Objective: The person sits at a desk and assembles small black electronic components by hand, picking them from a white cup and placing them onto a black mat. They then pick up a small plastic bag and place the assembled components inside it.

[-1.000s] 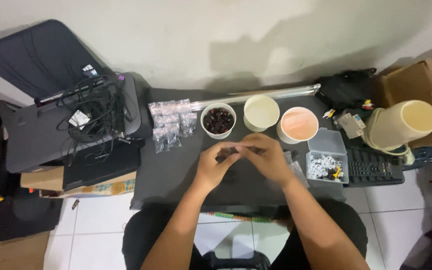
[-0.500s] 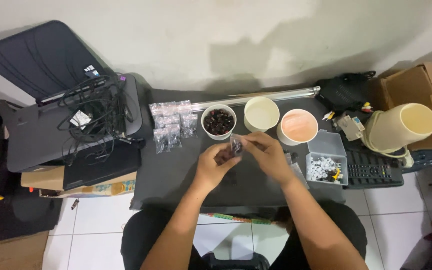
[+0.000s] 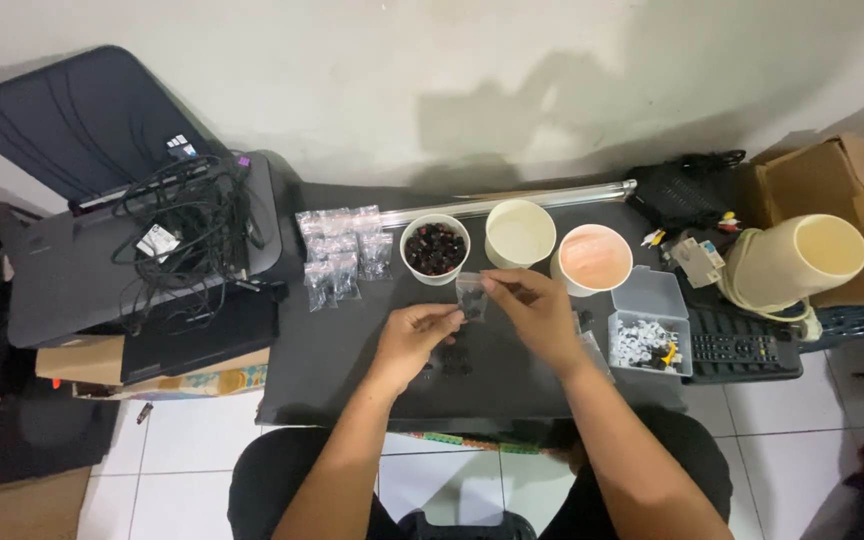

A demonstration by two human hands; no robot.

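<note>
Both hands meet over the middle of the dark table (image 3: 352, 370), and between them hangs a small clear plastic bag (image 3: 471, 296) with dark pieces inside. The right hand (image 3: 537, 318) pinches the bag's top corner between thumb and forefinger, its other fingers curled loosely above the tabletop. The left hand (image 3: 414, 338) comes in from below and left, thumb and forefinger pressed onto the bag's lower left edge — so the bag is held clear of the table, just in front of the cup row. Whether the bag's mouth is sealed cannot be told at this size.

A few dark small pieces (image 3: 452, 358) lie on the table just under the hands. Behind the bag stands a white paper cup of dark pieces (image 3: 435, 248); to its right an empty cream cup (image 3: 520, 233), then a cup with a pinkish inside (image 3: 593, 259). Left of the cups lies a cluster of filled clear bags (image 3: 340, 252). Near the right hand sits a clear plastic box (image 3: 650, 333) with white and yellow bits in it, and beyond that a black remote (image 3: 745, 349) and a cream-coloured roll lying on its side (image 3: 798, 262). At far left a printer (image 3: 102, 262) carries a tangle of black cables (image 3: 184, 225).
</note>
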